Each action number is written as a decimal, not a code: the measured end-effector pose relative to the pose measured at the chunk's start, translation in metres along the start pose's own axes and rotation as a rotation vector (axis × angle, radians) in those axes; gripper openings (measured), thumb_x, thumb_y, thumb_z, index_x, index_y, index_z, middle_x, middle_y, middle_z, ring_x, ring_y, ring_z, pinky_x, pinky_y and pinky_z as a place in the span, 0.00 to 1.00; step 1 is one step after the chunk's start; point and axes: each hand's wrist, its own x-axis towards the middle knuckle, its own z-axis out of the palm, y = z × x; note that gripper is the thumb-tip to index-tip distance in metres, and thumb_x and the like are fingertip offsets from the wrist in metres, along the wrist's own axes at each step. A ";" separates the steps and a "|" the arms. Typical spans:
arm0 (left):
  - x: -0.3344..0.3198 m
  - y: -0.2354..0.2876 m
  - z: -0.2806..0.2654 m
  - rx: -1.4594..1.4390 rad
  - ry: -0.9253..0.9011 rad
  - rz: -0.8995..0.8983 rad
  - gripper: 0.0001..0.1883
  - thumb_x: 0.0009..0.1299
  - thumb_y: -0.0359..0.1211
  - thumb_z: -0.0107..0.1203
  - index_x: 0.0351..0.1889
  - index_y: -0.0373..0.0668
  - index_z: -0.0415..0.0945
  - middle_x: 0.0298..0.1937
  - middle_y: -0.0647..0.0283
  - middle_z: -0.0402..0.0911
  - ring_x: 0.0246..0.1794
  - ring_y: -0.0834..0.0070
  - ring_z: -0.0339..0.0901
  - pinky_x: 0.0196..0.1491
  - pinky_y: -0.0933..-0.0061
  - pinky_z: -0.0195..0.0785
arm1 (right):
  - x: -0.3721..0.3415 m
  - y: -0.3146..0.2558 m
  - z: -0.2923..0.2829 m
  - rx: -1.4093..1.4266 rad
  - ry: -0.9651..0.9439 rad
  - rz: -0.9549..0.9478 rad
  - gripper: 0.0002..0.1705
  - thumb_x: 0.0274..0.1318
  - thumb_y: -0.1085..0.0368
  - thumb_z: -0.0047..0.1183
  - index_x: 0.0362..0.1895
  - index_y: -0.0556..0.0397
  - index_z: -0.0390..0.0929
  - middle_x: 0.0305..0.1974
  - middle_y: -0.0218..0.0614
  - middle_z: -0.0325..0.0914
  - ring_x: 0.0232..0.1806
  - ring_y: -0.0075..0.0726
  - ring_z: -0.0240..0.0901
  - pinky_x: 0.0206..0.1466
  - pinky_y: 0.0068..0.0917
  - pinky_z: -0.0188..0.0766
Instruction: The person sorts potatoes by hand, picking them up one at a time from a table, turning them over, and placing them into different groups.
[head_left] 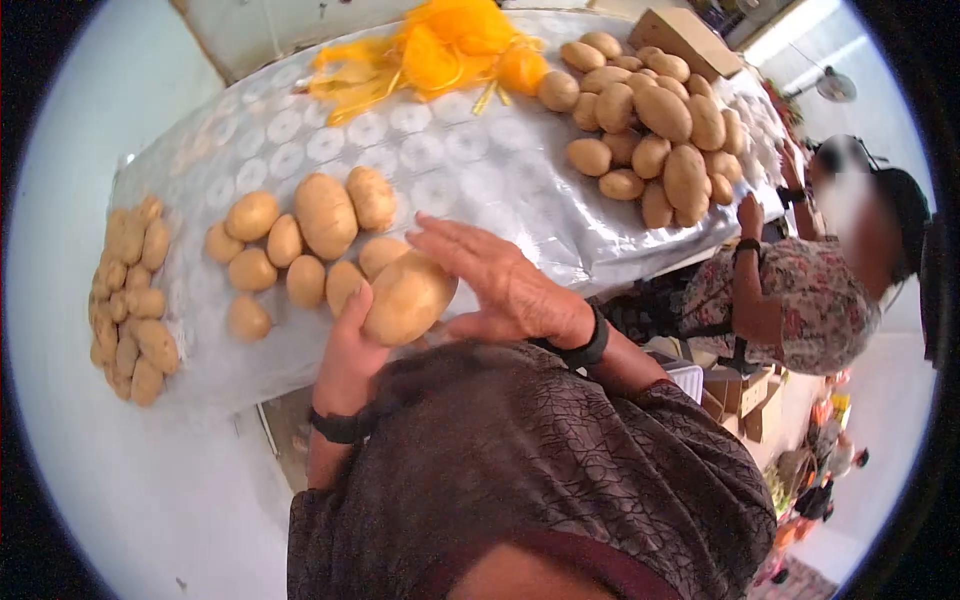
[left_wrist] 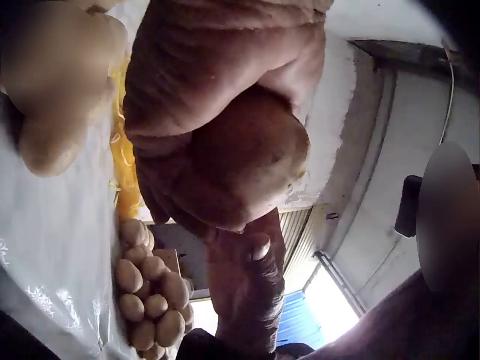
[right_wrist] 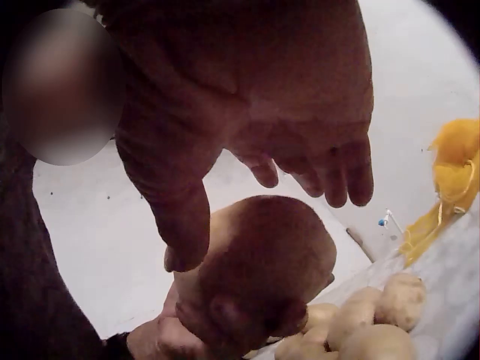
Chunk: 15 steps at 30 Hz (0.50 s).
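A large potato point(head_left: 410, 297) is held up in front of the body. My left hand point(head_left: 347, 355) grips it from below and the side, fingers curled round it in the left wrist view, where the potato point(left_wrist: 251, 154) fills the palm. Over its other side my right hand point(head_left: 510, 285) is spread, fingers straight and thumb apart. In the right wrist view the right hand point(right_wrist: 255, 97) has its palm toward the potato point(right_wrist: 259, 262), thumb right at its side. Several potatoes point(head_left: 325, 215) of mixed sizes lie on the table just beyond the hands.
A big potato heap point(head_left: 665, 115) stands at the far right by a cardboard box point(head_left: 685, 42); smaller potatoes point(head_left: 130, 300) lie at the left end. An orange mesh bag point(head_left: 450, 50) rests at the back of the plastic-covered table point(head_left: 480, 160). Another person point(head_left: 790, 290) stands at the right.
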 end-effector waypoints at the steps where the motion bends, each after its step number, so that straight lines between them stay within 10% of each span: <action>1: 0.001 0.001 -0.006 0.114 -0.173 -0.004 0.35 0.76 0.56 0.33 0.66 0.34 0.59 0.62 0.52 0.70 0.59 0.62 0.72 0.53 0.61 0.72 | -0.003 -0.002 0.002 0.000 -0.015 -0.003 0.56 0.31 0.54 0.73 0.68 0.54 0.59 0.66 0.54 0.60 0.67 0.59 0.59 0.67 0.46 0.59; 15: 0.019 -0.011 0.039 0.106 -0.535 -0.067 0.47 0.69 0.69 0.25 0.66 0.34 0.60 0.56 0.51 0.75 0.49 0.59 0.78 0.45 0.56 0.75 | -0.039 -0.001 -0.049 0.172 0.027 0.203 0.43 0.34 0.58 0.72 0.57 0.57 0.68 0.49 0.48 0.76 0.52 0.46 0.74 0.54 0.36 0.71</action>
